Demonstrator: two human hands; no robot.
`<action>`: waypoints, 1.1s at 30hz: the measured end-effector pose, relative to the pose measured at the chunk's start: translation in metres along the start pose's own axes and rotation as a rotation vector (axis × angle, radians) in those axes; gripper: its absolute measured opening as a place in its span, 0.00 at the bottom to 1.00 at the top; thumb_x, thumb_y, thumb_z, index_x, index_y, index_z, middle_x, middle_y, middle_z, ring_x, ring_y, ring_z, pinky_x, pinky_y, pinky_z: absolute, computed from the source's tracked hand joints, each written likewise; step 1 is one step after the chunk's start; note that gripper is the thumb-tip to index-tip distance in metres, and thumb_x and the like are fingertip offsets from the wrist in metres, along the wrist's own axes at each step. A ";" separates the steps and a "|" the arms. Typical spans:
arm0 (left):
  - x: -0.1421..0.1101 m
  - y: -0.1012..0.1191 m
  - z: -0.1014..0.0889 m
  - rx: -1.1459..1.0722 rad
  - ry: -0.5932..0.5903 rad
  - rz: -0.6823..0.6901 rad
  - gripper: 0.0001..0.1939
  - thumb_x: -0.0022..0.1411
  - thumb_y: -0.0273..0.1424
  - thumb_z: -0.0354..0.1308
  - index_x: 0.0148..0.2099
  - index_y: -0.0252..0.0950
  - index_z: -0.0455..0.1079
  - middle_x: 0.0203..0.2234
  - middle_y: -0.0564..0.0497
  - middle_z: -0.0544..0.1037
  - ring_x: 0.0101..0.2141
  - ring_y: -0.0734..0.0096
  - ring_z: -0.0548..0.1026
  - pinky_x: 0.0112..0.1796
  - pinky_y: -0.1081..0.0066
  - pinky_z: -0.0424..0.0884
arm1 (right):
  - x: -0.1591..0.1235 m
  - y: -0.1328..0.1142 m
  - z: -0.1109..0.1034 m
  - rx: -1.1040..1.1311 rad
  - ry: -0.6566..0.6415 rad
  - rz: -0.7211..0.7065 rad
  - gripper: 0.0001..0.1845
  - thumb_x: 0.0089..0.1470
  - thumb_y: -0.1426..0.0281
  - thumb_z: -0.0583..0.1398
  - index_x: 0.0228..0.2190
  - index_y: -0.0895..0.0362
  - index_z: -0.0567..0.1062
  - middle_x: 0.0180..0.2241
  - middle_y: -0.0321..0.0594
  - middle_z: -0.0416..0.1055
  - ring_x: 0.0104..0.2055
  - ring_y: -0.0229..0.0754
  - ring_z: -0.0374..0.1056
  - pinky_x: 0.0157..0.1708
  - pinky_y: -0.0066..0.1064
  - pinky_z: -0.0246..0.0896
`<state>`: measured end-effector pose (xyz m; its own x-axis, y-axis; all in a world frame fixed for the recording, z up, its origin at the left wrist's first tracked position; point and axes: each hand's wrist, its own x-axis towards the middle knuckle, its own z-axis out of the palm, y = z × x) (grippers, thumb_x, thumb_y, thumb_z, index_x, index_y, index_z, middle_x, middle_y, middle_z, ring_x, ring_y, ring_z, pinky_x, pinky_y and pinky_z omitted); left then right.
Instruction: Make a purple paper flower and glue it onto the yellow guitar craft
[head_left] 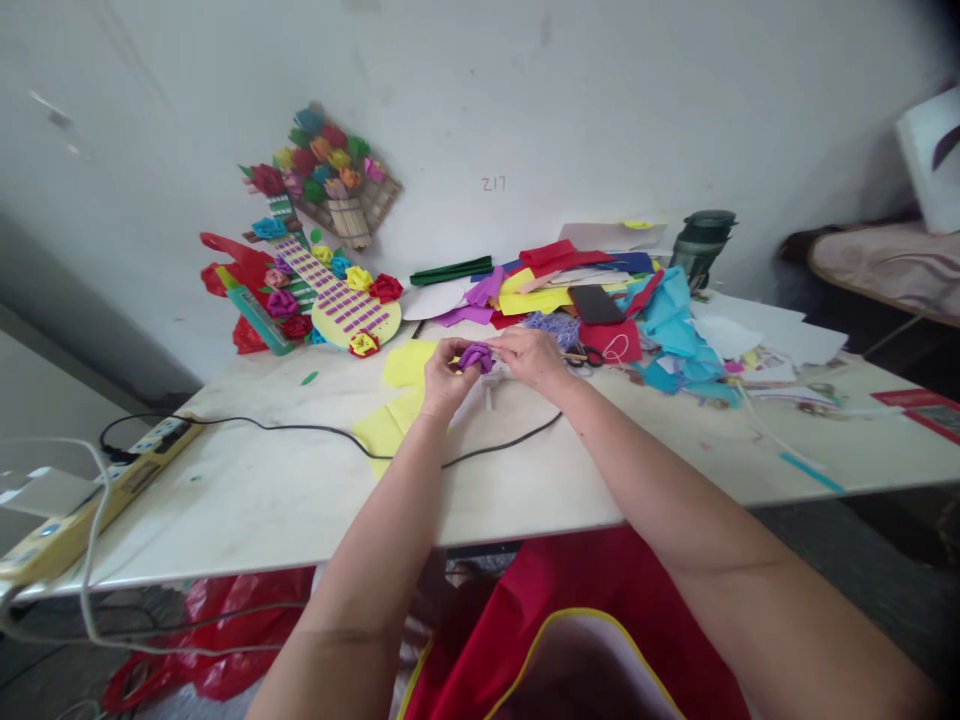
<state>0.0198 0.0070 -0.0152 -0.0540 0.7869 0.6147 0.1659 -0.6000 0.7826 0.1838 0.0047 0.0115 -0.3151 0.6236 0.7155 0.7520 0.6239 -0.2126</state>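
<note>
My left hand [442, 375] and my right hand [529, 357] meet over the middle of the white table [300, 490]. Between their fingertips sits a small purple paper flower [477, 356], pinched from both sides. Yellow paper sheets [397, 400] lie under and to the left of my hands. A black cable [315, 430] runs across the table just in front of my wrists.
A heap of coloured paper scraps [600, 290] covers the table's back right. A guitar-shaped craft with paper roses [330, 290] leans on the wall at back left. A dark bottle [701, 245] stands behind the heap. A power strip [97, 490] lies at the left edge.
</note>
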 end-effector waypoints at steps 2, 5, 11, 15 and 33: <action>0.000 -0.001 -0.001 -0.019 -0.013 -0.001 0.13 0.46 0.29 0.63 0.36 0.36 0.67 0.30 0.50 0.76 0.31 0.72 0.74 0.31 0.73 0.70 | 0.000 -0.001 -0.001 -0.009 -0.007 0.000 0.15 0.56 0.69 0.54 0.40 0.52 0.79 0.33 0.40 0.75 0.35 0.39 0.69 0.33 0.27 0.57; 0.001 -0.001 -0.001 -0.055 -0.028 -0.010 0.13 0.45 0.29 0.63 0.36 0.36 0.67 0.31 0.49 0.76 0.31 0.72 0.74 0.32 0.72 0.70 | 0.000 -0.002 -0.005 -0.022 -0.020 -0.003 0.15 0.56 0.69 0.54 0.40 0.52 0.79 0.33 0.40 0.75 0.35 0.39 0.68 0.33 0.27 0.56; 0.000 0.001 -0.002 -0.079 -0.039 -0.043 0.14 0.44 0.29 0.64 0.36 0.35 0.67 0.31 0.49 0.75 0.31 0.71 0.73 0.31 0.72 0.70 | 0.001 -0.003 -0.010 -0.044 -0.044 -0.016 0.15 0.57 0.69 0.53 0.40 0.52 0.79 0.34 0.40 0.75 0.36 0.39 0.68 0.34 0.27 0.56; -0.001 0.007 -0.004 -0.192 -0.078 -0.063 0.25 0.42 0.29 0.65 0.45 0.38 0.64 0.31 0.50 0.74 0.32 0.70 0.73 0.29 0.73 0.69 | 0.001 -0.003 -0.010 -0.041 -0.047 -0.026 0.15 0.58 0.68 0.53 0.39 0.53 0.79 0.34 0.40 0.75 0.36 0.39 0.68 0.34 0.26 0.56; 0.009 0.010 -0.028 -0.329 -0.219 -0.329 0.16 0.43 0.38 0.66 0.34 0.33 0.76 0.26 0.48 0.78 0.27 0.71 0.73 0.35 0.68 0.69 | 0.001 0.002 -0.010 0.042 -0.053 -0.111 0.15 0.57 0.63 0.55 0.37 0.52 0.80 0.32 0.40 0.76 0.35 0.39 0.69 0.33 0.27 0.59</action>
<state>-0.0061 0.0040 0.0014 0.1625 0.9322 0.3234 -0.1453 -0.3015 0.9423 0.1908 0.0018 0.0182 -0.4264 0.5726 0.7003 0.6861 0.7092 -0.1621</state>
